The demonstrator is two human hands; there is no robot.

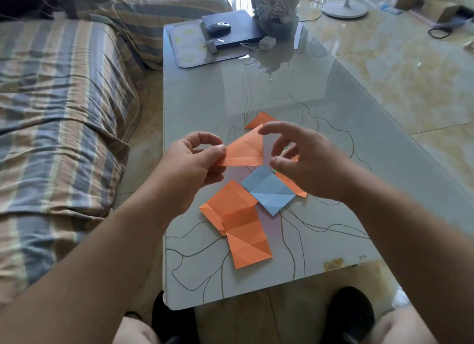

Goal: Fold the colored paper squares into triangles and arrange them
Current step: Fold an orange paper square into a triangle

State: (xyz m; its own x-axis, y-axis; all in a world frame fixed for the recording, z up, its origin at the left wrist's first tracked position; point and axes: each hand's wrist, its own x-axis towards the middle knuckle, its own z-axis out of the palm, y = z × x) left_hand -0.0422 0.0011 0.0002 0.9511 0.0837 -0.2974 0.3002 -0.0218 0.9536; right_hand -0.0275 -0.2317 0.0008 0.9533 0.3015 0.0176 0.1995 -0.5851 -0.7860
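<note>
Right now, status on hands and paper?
Left hand pinches orange triangle above table. Right hand open beside it. Blue square unfolded. Nothing in the way.

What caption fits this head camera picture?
Left hand pinches a folded orange paper triangle above a blue paper square; right hand hovers open.

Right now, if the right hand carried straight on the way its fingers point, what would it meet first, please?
Most likely the folded orange triangle that the left hand pinches: the right hand is open, fingers pointing left towards its free edge. Depth is unclear, so it might pass just above.
</note>
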